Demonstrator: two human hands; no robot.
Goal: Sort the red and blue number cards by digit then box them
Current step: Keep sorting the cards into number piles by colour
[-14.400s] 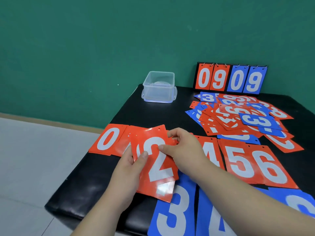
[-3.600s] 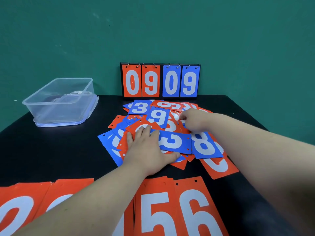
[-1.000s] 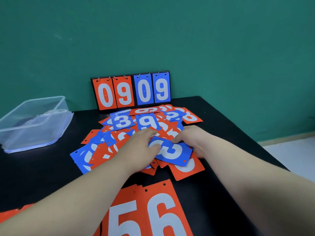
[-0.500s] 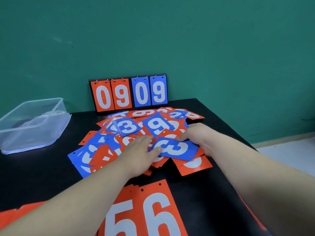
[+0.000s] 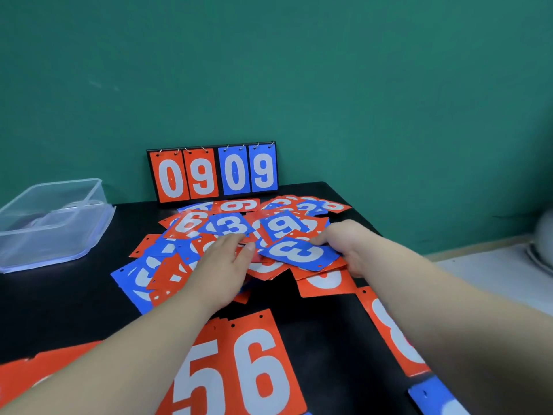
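The loose pile of cards (image 5: 143,277) lies mid-desk (image 5: 74,295) under both hands. The left hand (image 5: 221,265) rests flat on it, fingers straight. The right hand (image 5: 347,250) pinches the right edge of the blue 3 card (image 5: 299,254) on top. Nearer lie the red 5 card (image 5: 194,378) and red 6 card (image 5: 257,369). The scoreboard (image 5: 212,172) behind reads 0909.

We read 0 9 in red and 0 9 in blue on the scoreboard (image 5: 212,172) at frame centre. At the bottom, the red 5 card (image 5: 194,381) and the red 6 card (image 5: 257,363) sit side by side. In the pile (mid-frame) the far blue card (image 5: 229,226) and the near blue card (image 5: 299,254) each show 3, and the blue 9 card (image 5: 282,226) shows 9.
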